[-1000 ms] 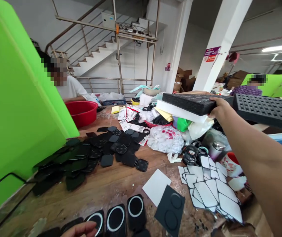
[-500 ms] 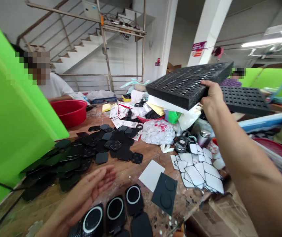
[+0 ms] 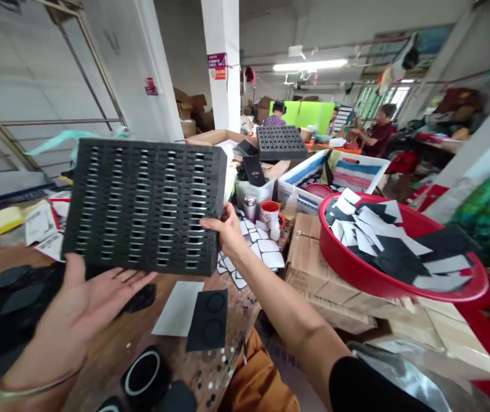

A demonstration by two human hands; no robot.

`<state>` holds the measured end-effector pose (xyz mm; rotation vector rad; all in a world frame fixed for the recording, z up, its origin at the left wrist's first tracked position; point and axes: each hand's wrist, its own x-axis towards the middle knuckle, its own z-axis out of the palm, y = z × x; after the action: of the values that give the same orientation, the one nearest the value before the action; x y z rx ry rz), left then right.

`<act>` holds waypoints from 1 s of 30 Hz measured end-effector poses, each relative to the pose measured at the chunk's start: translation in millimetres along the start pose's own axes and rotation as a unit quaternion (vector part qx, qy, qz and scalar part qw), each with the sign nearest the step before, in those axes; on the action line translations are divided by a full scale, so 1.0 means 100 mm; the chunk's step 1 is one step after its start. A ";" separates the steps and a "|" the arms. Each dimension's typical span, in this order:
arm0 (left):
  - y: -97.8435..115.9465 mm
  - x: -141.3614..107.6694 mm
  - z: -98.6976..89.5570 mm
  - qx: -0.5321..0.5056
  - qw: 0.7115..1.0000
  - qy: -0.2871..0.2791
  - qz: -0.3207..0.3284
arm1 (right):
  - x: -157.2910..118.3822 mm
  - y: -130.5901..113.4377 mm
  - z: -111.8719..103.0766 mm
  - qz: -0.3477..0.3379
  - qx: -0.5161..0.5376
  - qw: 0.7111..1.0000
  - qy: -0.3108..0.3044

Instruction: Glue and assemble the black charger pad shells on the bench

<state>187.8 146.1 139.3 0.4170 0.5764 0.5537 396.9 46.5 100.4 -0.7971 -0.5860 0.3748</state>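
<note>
A black slotted foam tray (image 3: 150, 200), with thin pieces standing in rows in its slots, is tilted up in front of me. My right hand (image 3: 228, 229) is closed round its right edge, thumb on the near face. Under the lower left corner, my left hand (image 3: 86, 303) is palm up with fingers stretched out; whether it bears any weight I cannot tell. Below, on the wooden table, lie a white sheet (image 3: 178, 309) and a black sheet with two ring marks (image 3: 208, 320). A black pad with a white ring (image 3: 144, 372) lies nearer me.
At right, a red basin (image 3: 403, 292) of black and white sheets stands by cardboard boxes (image 3: 313, 252). White rounded cards (image 3: 266, 252), a mug (image 3: 271, 214) and a metal flask (image 3: 250, 209) are beyond my right hand. Another black tray (image 3: 281, 143) lies farther back. People are in the background.
My view has swung right. The foam tray has come lower and tipped its slotted face towards me, still in my right hand. My left hand has risen from the table to the tray's lower edge.
</note>
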 end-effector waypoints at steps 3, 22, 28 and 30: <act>-0.09 0.23 -0.18 0.113 0.993 -0.027 0.026 | -0.03 0.16 -0.15 0.024 -0.027 0.999 -0.003; -0.59 0.89 -0.33 0.052 0.998 0.007 0.024 | 0.31 0.62 -0.81 0.127 -0.200 0.971 -0.040; -0.70 0.86 -0.35 0.052 0.998 0.012 -0.018 | 0.26 0.53 -0.84 0.027 -0.389 0.921 0.023; -0.64 0.78 -0.41 0.064 0.997 0.013 -0.036 | 0.13 0.51 -0.76 -0.056 -0.468 0.882 0.021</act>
<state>241.8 151.4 44.5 0.5080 0.6521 0.4562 448.7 44.3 23.9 -1.6870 -0.7733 -0.0690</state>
